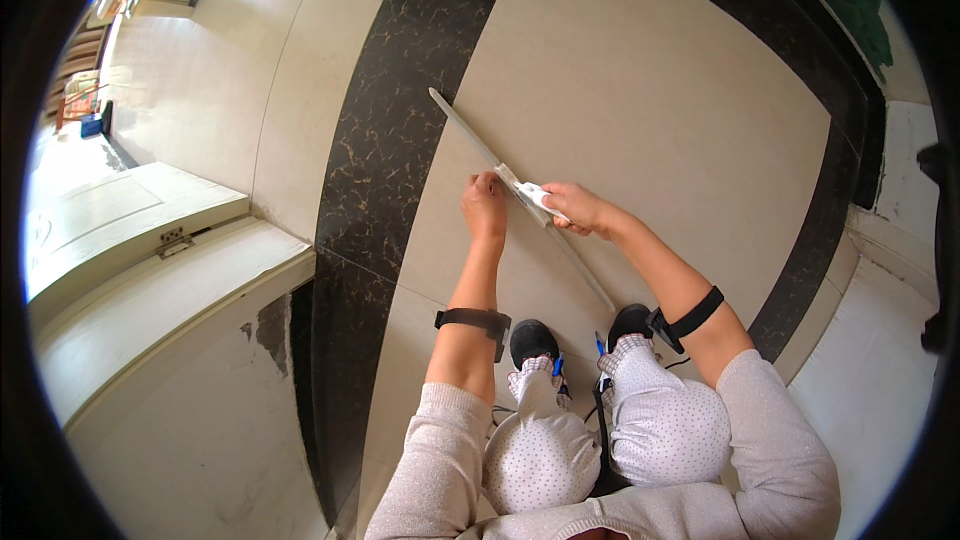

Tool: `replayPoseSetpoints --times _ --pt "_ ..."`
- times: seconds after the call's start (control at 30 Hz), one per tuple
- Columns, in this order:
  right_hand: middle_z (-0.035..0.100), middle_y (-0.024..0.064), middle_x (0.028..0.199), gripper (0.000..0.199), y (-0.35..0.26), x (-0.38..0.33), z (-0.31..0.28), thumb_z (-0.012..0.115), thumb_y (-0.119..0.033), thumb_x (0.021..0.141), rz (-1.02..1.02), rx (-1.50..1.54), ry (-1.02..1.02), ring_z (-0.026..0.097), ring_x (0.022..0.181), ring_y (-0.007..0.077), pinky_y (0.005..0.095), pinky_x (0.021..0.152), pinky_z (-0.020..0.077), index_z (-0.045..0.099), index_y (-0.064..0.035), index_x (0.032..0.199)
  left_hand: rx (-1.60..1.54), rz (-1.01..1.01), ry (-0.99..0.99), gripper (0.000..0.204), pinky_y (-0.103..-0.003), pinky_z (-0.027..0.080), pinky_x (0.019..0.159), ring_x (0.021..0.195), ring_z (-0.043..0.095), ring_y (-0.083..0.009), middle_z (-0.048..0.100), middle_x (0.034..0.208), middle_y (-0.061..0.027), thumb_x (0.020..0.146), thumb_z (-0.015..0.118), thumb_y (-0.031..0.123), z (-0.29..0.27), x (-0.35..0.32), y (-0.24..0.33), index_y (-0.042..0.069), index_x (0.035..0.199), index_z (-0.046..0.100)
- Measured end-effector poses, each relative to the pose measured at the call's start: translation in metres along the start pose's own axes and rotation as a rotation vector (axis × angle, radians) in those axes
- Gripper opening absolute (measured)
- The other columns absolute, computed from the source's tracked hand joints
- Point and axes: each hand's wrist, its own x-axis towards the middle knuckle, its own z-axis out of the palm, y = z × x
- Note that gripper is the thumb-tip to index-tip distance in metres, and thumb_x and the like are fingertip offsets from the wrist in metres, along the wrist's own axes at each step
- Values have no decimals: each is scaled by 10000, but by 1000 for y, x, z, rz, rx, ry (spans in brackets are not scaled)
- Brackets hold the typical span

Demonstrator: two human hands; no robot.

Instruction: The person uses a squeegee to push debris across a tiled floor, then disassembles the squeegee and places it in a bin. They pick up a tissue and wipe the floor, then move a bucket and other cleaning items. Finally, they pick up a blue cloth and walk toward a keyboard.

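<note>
A long, thin grey bar [585, 274] lies slantwise, low over the floor in front of my feet, like the head of a floor wiper. At its middle sits a pale bracket [505, 176], with a white, handle-like piece [541, 197] beside it. My right hand [574, 208] is closed around that white piece, thumb and fingers wrapped over it. My left hand [484, 204] is closed at the bracket's left side, its fingers curled in. What those fingers pinch is hidden behind the hand.
Beige tiles [650, 70] with a dark marbled band [385, 130] make up the floor. At left stands a white door [150, 210] with a hinge, beside a wall end [200, 370]. Black shoes [533, 340] are just below the bar. A white wall [870, 360] rises at right.
</note>
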Motion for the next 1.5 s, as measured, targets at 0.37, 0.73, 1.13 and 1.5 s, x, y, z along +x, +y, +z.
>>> replayPoseSetpoints --times 0.37,0.73,1.13,1.5 --pt "346 -55 593 440 -38 -49 -36 404 -276 885 -74 -113 184 233 445 34 201 385 173 406 -105 1291 -914 -441 -28 78 -239 449 658 715 524 -91 552 778 -11 819 604 93 -31 2 -26 43 846 550" --pt "595 95 816 338 -27 -29 -23 468 -237 833 -183 -612 5 542 726 204 337 668 437 524 -63 1117 -1654 -721 217 94 -231 497 725 742 560 -117 583 824 -48 831 579 21 -99 11 -36 31 912 530" --pt "500 18 620 375 -60 24 -49 466 -294 812 -1 -630 -12 411 474 93 266 393 329 586 -165 1143 -1635 -781 265 78 -227 513 701 734 575 -114 593 812 -46 821 591 20 -106 -4 -32 38 876 538" --pt "433 37 556 110 -165 -2 -166 520 -195 737 145 -367 493 248 390 75 248 352 197 503 -91 704 -1600 -762 44 68 -216 503 724 762 565 -104 575 829 -33 828 583 24 -113 8 35 49 866 533"
